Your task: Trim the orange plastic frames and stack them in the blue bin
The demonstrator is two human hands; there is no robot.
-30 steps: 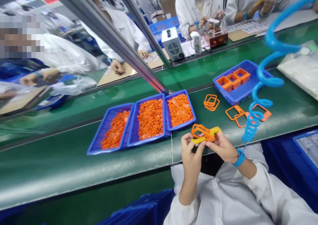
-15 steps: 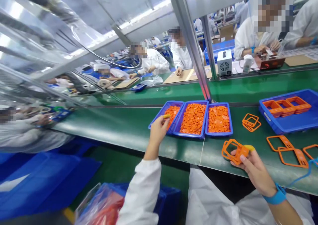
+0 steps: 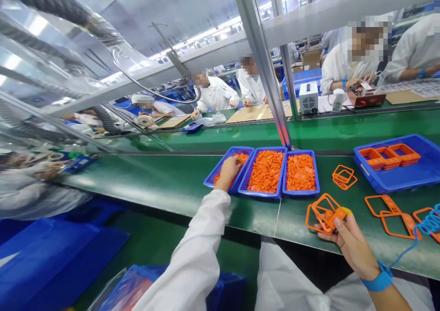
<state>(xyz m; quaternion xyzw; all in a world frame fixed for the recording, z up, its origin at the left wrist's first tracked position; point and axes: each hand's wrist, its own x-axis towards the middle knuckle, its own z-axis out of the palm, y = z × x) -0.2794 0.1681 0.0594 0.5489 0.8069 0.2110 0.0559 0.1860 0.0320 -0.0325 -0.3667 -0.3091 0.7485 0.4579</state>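
The right hand (image 3: 349, 237) pinches thin orange rectangular plastic frames (image 3: 332, 217) at one side, above the green table (image 3: 165, 176), perhaps to leave their openings unblocked; the left hand (image 3: 230, 168), whose grip I cannot tell, is inside the leftmost blue plastic tray (image 3: 217, 168).

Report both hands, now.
Left hand: at the orange pieces in the left tray of the adjoining three; grip cannot be told.
Right hand: closed, holding several orange frames.
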